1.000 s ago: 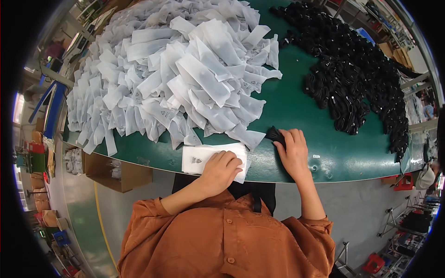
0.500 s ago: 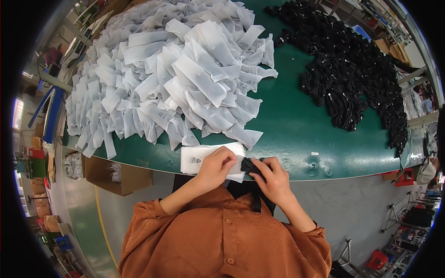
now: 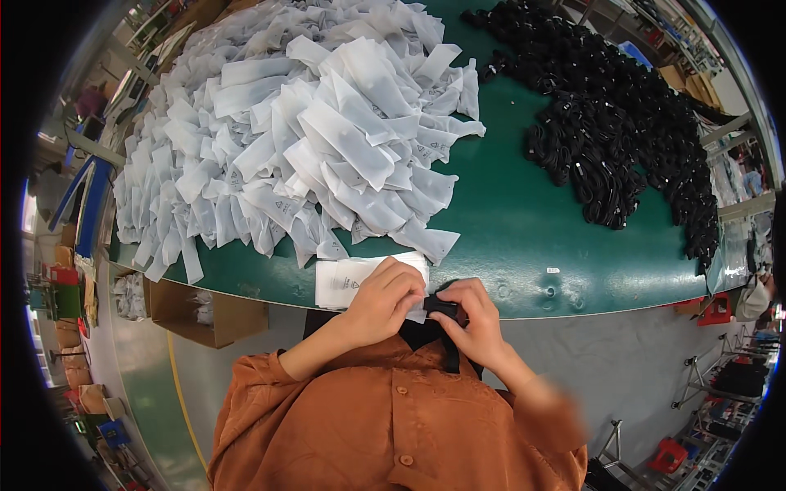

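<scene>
A stack of flat frosted white plastic bags [image 3: 332,282] lies at the table's near edge. Over its right part is my left hand [image 3: 381,299], its thumb and fingers pinched at the edge of a bag. My right hand [image 3: 475,321] grips a small folded bundle of black cord or strap [image 3: 440,306] just right of the stack. The bundle sits against the bag's edge, close to my left fingertips; whether its end is inside the bag, I cannot tell.
A big heap of filled frosted bags [image 3: 344,123] covers the left of the green table [image 3: 508,221]. Many black bundles [image 3: 589,155] are piled at the far right. Below the table's left edge stands a cardboard box [image 3: 196,315]. A small white label [image 3: 553,270] lies on the right.
The black bundle has turned in my right hand and moved slightly down toward the bag's edge. My left fingers have shifted a little right, closer to the bundle.
</scene>
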`<state>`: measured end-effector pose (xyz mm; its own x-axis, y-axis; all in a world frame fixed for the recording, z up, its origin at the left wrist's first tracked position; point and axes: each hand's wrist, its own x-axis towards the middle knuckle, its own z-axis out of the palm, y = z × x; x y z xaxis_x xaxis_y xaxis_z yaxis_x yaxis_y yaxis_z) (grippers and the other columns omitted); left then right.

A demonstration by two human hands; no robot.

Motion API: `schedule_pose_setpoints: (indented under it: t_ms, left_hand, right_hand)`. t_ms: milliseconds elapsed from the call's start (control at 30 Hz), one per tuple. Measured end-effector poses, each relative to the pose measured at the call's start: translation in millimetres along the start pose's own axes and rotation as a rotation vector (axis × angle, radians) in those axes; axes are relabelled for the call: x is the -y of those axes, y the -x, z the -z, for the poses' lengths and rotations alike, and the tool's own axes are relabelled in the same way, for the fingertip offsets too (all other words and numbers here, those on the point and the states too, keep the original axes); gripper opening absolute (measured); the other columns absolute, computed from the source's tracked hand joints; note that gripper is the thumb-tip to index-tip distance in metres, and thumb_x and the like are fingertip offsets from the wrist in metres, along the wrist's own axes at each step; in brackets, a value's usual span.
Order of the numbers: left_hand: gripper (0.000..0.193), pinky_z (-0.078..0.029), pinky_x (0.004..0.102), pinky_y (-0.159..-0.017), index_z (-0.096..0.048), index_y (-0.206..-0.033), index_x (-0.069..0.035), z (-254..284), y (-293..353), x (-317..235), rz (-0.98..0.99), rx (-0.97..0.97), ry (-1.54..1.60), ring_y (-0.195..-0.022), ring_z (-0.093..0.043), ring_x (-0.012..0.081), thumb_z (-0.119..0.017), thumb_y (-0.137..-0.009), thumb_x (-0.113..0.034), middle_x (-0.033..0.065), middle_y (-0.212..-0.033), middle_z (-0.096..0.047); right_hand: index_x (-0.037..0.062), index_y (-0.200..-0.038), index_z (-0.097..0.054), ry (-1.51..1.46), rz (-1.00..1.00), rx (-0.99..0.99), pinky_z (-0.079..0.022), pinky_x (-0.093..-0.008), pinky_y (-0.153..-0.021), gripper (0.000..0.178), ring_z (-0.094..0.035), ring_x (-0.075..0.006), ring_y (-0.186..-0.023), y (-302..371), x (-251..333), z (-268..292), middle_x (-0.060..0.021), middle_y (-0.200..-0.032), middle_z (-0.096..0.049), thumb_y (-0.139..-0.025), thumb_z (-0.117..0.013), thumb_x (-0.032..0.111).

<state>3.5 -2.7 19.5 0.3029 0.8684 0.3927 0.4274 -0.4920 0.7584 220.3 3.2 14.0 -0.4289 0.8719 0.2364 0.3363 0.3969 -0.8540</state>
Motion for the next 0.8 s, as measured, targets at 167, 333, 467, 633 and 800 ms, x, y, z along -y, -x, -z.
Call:
schedule_pose_setpoints:
  t_ms: [167,333,467,633,800]
  left_hand:
    - [0.017,-0.046,0.0384,-0.081,-0.057,-0.09,-0.005,8.9,-10.9,-2.2,0.054,-0.058,0.052,-0.092,-0.056,0.0319,-0.068,-0.079,0.004,0.0101,-0.098,-0.062]
    - [0.016,-0.046,0.0371,-0.082,-0.058,-0.09,-0.005,12.2,-14.3,-3.9,0.133,-0.01,0.128,-0.092,-0.056,0.0307,-0.069,-0.082,0.003,0.0101,-0.1,-0.062]
    - [0.012,-0.047,0.0349,-0.079,-0.059,-0.09,-0.005,8.0,-19.4,-6.6,0.055,-0.009,0.074,-0.092,-0.057,0.0276,-0.068,-0.084,0.0,0.0096,-0.101,-0.063]
    - [0.004,-0.044,0.0255,-0.077,-0.059,-0.093,-0.005,28.6,-37.3,-4.2,0.244,-0.042,0.349,-0.091,-0.053,0.0132,-0.061,-0.096,-0.008,0.0053,-0.105,-0.061]
    - [0.017,-0.044,0.0256,-0.085,-0.061,-0.114,-0.002,93.2,-98.2,10.1,0.298,-0.445,0.717,-0.092,-0.054,0.0109,-0.057,-0.097,-0.003,0.0031,-0.111,-0.062]
  right_hand:
    - [0.0045,-0.108,-0.07,0.038,0.357,-0.002,-0.054,-0.0326,-0.065,0.038,-0.065,-0.0238,-0.081,-13.1,-12.2,14.2,-0.0102,-0.102,-0.063,-0.074,-0.084,0.001]
    - [0.0031,-0.108,-0.068,0.13,0.542,0.032,-0.054,-0.0301,-0.064,0.038,-0.064,-0.0221,-0.078,-20.9,-10.3,19.3,-0.0117,-0.106,-0.064,-0.074,-0.085,0.0]
    - [0.0019,-0.112,-0.056,-0.14,-0.054,-0.093,-0.05,-0.027,-0.061,0.046,-0.057,-0.0124,-0.069,-10.2,-14.1,-1.3,-0.0116,-0.109,-0.062,-0.076,-0.086,0.006]
    - [0.0019,-0.116,-0.056,-0.221,0.226,-0.156,-0.053,-0.0268,-0.069,0.044,-0.059,-0.014,-0.077,-35.3,0.4,11.8,-0.0184,-0.124,-0.056,-0.078,-0.077,-0.006]
    - [0.0014,-0.105,-0.064,0.207,0.237,-0.489,-0.047,-0.026,-0.061,0.019,-0.056,-0.0141,-0.072,-104.7,-28.5,60.2,-0.0103,-0.106,-0.062,-0.086,-0.067,-0.004]
